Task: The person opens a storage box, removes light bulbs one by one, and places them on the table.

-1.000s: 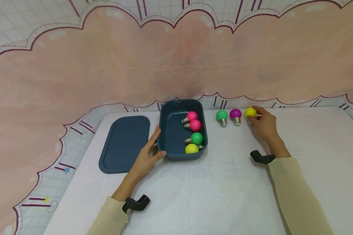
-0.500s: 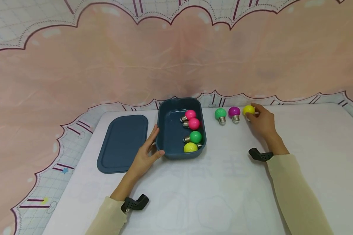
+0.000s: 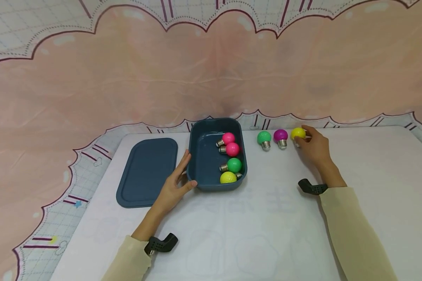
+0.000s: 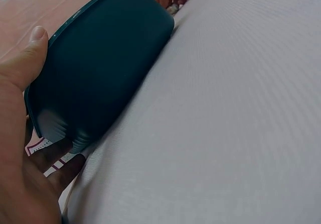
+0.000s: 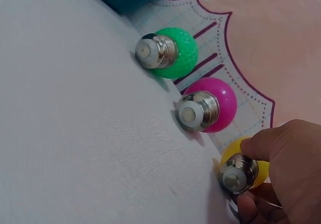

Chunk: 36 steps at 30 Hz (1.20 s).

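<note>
My right hand (image 3: pixel 314 146) pinches a yellow light bulb (image 3: pixel 297 133) by its round globe, at the back of the table. In the right wrist view its metal screw base (image 5: pixel 238 174) faces the camera. A purple bulb (image 3: pixel 280 135) and a green bulb (image 3: pixel 264 137) lie to its left in a row. My left hand (image 3: pixel 174 189) rests against the left side and front corner of a dark blue box (image 3: pixel 205 183), its fingers extended and its thumb on the wall. Inside the box, two pink bulbs (image 3: pixel 232 149), a green one (image 3: pixel 234 165) and a yellow one (image 3: pixel 228 177) lie along the right side.
A flat dark blue lid (image 3: pixel 147 171) lies left of the box, close by the left hand. The white tabletop (image 3: pixel 260 234) runs toward the front. Behind it hangs a peach cloth backdrop (image 3: pixel 211 74) with scalloped edges.
Both hands, the box and the bulbs keep their places. Only the head view shifts slightly.
</note>
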Tool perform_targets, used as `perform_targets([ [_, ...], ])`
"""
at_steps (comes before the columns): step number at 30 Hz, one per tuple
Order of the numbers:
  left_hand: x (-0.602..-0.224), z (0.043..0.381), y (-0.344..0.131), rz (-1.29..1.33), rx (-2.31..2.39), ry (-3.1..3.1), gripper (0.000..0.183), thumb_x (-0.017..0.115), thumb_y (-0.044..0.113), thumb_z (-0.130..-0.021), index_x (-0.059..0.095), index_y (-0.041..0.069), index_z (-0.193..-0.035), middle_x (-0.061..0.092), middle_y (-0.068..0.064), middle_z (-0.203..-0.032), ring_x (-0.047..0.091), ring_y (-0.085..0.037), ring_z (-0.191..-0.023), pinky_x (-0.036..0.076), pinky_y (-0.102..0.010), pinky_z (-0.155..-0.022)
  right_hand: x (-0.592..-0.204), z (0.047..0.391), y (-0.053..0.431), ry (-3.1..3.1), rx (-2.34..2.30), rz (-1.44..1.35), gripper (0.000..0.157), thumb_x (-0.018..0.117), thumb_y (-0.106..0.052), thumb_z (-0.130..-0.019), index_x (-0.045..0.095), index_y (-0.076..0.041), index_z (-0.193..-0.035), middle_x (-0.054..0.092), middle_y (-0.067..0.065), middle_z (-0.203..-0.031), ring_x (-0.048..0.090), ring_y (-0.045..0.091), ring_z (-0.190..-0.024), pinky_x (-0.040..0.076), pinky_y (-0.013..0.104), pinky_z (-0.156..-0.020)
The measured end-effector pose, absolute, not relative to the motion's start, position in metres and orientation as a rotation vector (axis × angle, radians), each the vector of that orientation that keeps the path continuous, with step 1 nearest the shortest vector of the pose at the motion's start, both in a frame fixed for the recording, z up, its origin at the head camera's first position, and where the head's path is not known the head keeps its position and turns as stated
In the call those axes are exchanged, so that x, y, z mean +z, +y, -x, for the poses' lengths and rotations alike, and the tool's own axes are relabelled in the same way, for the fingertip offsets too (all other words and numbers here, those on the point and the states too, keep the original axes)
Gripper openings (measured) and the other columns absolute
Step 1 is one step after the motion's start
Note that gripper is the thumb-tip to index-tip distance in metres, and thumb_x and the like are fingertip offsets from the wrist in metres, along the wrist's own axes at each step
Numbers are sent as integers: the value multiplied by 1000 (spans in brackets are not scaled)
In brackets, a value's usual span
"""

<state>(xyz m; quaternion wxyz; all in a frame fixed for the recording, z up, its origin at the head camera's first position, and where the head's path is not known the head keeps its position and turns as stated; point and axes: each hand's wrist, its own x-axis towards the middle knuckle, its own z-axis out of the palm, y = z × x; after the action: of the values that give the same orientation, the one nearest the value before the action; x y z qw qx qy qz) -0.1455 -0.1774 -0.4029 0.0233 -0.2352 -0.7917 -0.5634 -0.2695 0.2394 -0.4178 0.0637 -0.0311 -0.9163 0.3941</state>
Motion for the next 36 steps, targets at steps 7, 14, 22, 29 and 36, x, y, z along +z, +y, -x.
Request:
perform_targets([
  [7,-404,144,-177,727,-1710,-2474,75,62,-1,-91,19,3,-152,5,-13,-159,14,-30,-143,28,-57,-106,-418,267,240,-2774,1172,83,58,52,-25,-99,33,3,-145,46,32,-133,51,44,-112,45,51,-94],
  [14,-404,144,-178,718,-1705,-2477,75,62,-1,-91,19,2,-152,6,-10,-159,17,-31,-142,28,-56,-106,-417,266,241,-2785,1165,85,59,51,-27,-99,31,3,-146,45,31,-135,51,43,-111,45,51,-92],
  [22,-404,145,-178,724,-1706,-2471,75,62,-2,-91,19,5,-152,5,-15,-159,19,-34,-141,28,-56,-106,-416,264,242,-2781,1157,69,60,52,-28,-99,32,2,-146,45,32,-135,51,43,-110,47,51,-90],
  [29,-404,145,-178,720,-1702,-2474,75,62,-1,-91,19,4,-152,6,-14,-159,19,-34,-141,28,-57,-106,-413,263,242,-2773,1165,62,60,53,-27,-98,32,3,-146,45,32,-135,50,43,-110,48,51,-89],
  [36,-403,145,-178,719,-1687,-2481,74,62,-1,-91,19,1,-151,6,-16,-158,21,-37,-140,28,-58,-105,-414,264,243,-2777,1153,61,61,54,-28,-98,33,4,-145,45,32,-135,51,44,-109,48,51,-87],
])
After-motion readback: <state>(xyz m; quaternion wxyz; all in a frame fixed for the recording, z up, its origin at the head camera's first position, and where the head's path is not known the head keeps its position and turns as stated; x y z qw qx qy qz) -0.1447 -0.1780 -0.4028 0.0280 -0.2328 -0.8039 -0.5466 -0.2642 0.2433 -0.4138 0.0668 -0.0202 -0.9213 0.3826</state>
